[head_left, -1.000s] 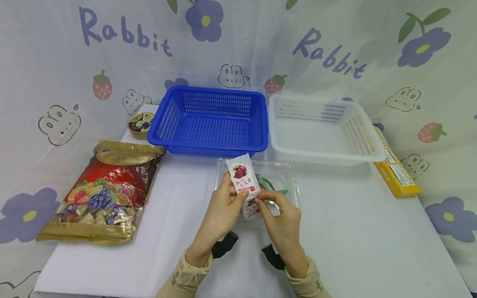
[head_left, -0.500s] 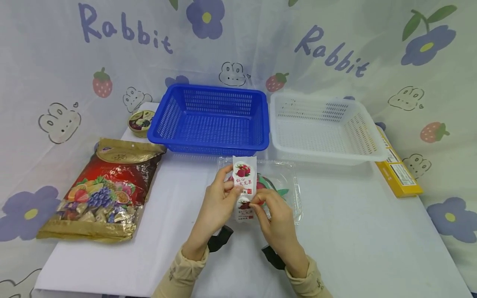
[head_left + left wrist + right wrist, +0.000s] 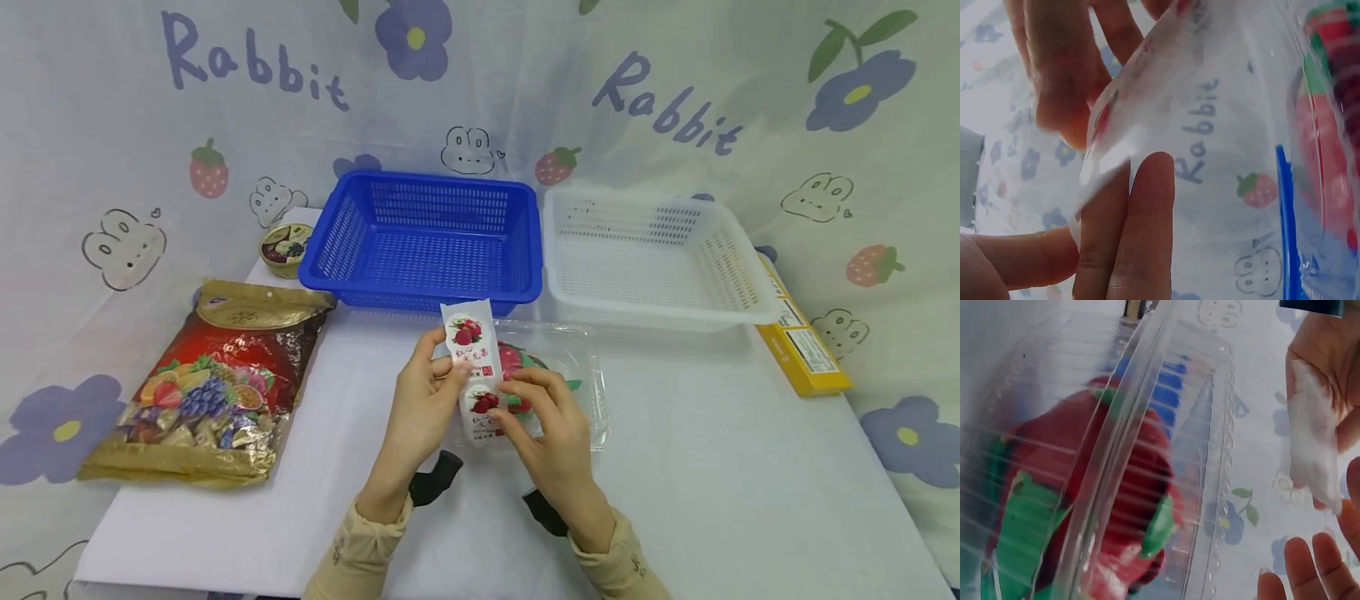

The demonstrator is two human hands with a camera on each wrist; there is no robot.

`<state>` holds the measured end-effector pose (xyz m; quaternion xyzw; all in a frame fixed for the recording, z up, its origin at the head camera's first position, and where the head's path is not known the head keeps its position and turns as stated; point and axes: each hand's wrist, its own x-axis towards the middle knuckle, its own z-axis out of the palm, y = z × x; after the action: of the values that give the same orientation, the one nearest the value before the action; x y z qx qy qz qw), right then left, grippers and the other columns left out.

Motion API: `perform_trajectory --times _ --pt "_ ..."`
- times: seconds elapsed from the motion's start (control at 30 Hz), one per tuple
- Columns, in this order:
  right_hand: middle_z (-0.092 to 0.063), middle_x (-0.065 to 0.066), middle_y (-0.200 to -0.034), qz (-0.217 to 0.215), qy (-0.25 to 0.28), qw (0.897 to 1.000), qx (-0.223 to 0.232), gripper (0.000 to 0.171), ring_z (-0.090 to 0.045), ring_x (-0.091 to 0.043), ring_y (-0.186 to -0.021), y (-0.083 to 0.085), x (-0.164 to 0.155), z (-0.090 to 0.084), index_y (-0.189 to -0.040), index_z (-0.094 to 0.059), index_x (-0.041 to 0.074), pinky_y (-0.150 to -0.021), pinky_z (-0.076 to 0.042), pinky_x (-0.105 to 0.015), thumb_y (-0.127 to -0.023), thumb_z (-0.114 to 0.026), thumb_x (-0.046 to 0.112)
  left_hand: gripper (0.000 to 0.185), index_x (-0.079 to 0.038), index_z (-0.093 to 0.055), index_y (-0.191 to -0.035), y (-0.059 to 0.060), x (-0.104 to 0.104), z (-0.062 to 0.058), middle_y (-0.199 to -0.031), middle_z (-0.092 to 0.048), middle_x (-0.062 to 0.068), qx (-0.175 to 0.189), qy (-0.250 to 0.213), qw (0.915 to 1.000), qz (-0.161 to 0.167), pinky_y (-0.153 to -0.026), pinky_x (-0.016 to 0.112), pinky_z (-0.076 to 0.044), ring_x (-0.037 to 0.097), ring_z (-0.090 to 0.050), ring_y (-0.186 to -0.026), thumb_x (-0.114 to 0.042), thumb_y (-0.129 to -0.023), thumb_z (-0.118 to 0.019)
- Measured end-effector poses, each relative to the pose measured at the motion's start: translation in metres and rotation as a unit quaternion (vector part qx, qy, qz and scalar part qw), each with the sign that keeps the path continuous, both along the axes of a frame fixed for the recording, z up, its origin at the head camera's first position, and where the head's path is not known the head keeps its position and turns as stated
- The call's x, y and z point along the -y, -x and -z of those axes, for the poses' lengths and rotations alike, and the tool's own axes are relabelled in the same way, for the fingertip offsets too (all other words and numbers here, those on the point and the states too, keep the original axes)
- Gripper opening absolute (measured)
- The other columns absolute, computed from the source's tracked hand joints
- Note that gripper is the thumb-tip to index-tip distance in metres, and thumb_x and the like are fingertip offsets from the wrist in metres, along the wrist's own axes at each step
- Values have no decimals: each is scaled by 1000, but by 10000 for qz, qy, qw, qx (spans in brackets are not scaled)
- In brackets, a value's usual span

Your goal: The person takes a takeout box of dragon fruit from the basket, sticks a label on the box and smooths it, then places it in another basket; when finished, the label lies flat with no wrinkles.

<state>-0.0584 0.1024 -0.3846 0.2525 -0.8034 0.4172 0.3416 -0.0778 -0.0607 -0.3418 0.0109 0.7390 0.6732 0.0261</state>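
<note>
A clear plastic container (image 3: 1129,406) holds a red, green-leafed fruit shape (image 3: 1079,450), which spans the container's thick ridge but stops short of its scalloped edge. Blue shows through the plastic near that edge. Beyond it, in front of a flowered cloth (image 3: 1257,444), the left hand (image 3: 1332,359) holds a crinkled white sachet (image 3: 1313,437), close to the right hand's (image 3: 1302,569) loosely extended fingers.
</note>
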Motion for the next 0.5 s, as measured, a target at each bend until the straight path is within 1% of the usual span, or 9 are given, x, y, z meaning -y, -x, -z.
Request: perform_trajectory --times 0.03,0.1,0.2,0.27,0.33,0.43,0.5 --pt "-62 -14 -103 46 21 10000 28 31 -63 -26 -93 0 1 0 -98 -67 2 -84 -50 -16 -90 -66 32 41 -1 -42 -136 -1 -1 0 -111 -68 27 4 -31 10000 39 -70 29 -58 27 -72 -88 -3 -97 -54" --pt "-63 -14 -102 155 59 9998 127 26 -64 -26 -91 0 3 0 -93 -67 3 -77 -52 -19 -88 -69 28 41 -2 -42 -136 -3 -3 0 -110 -69 26 -1 -60 10000 63 -62 24 -55 21 -71 -79 -3 -97 -54" --pt "-64 -14 -100 298 129 9991 263 17 -64 -24 -85 1 4 0 -87 -65 2 -66 -52 -26 -84 -75 16 41 -3 -43 -136 -5 -5 0 -104 -70 25 -59 -16 10000 -4 -48 18 -43 10 -60 -60 -3 -97 -54" --pt "-64 -14 -100 373 129 9986 342 16 -63 -22 -81 1 5 0 -86 -64 2 -63 -50 -27 -82 -76 11 40 -3 -45 -135 -5 -7 1 -100 -71 24 -129 45 9999 -92 -44 18 -37 9 -52 -53 -2 -96 -55" --pt "-64 -14 -99 422 41 9986 324 16 -61 -22 -81 1 5 0 -85 -63 1 -65 -49 -25 -85 -73 14 39 -3 -47 -133 -6 -9 2 -96 -72 23 -223 120 9995 -205 -43 18 -36 9 -51 -51 -2 -95 -56" --pt "-62 -13 -98 440 -163 9987 184 24 -58 -24 -87 1 6 1 -84 -61 1 -72 -47 -24 -92 -64 23 38 -2 -50 -131 -5 -10 4 -92 -72 22 -379 253 9982 -402 -42 19 -36 12 -55 -53 -1 -94 -58" --pt "-61 -13 -98 451 -304 9985 20 29 -57 -26 -91 1 7 1 -83 -60 1 -77 -46 -26 -95 -58 28 36 0 -51 -128 -5 -11 5 -92 -73 22 -479 363 9968 -527 -43 18 -37 13 -59 -55 -1 -94 -58"
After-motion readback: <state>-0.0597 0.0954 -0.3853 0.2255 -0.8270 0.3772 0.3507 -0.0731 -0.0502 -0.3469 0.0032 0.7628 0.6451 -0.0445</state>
